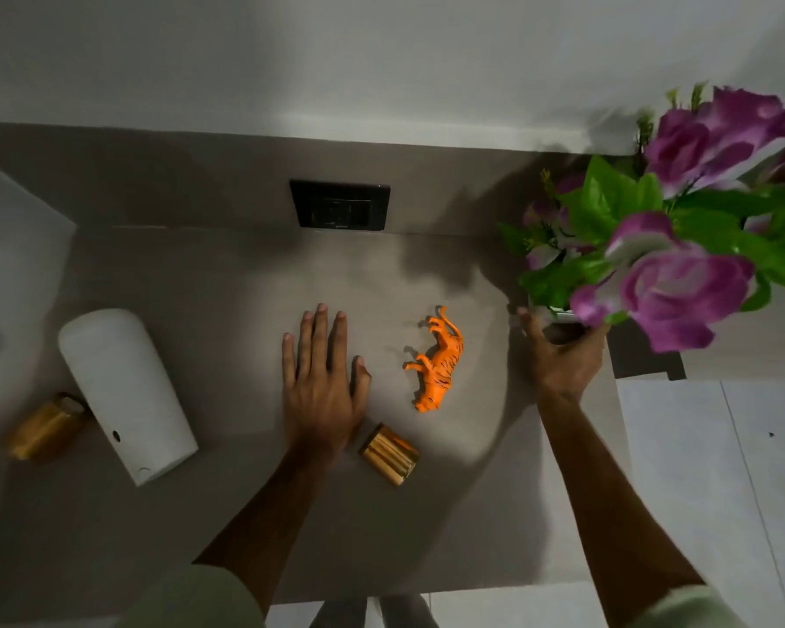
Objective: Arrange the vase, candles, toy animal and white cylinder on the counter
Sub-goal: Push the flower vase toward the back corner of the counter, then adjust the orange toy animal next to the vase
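Observation:
My right hand (563,355) grips the vase (563,317) at the counter's right edge; its purple flowers and green leaves (680,247) hide most of the vase. My left hand (322,383) lies flat and open on the counter (227,274), holding nothing. An orange toy tiger (440,362) lies on its side between my two hands. One gold candle (388,453) lies tipped over just right of my left wrist. A second gold candle (46,426) lies at the far left, beside the white cylinder (125,392), which lies on its side.
A black wall socket (340,204) sits in the backsplash behind the counter. The counter ends at the right by a dark block (644,355), with pale floor tiles (708,491) beyond. A pale curved surface (1,310) borders the counter at the left.

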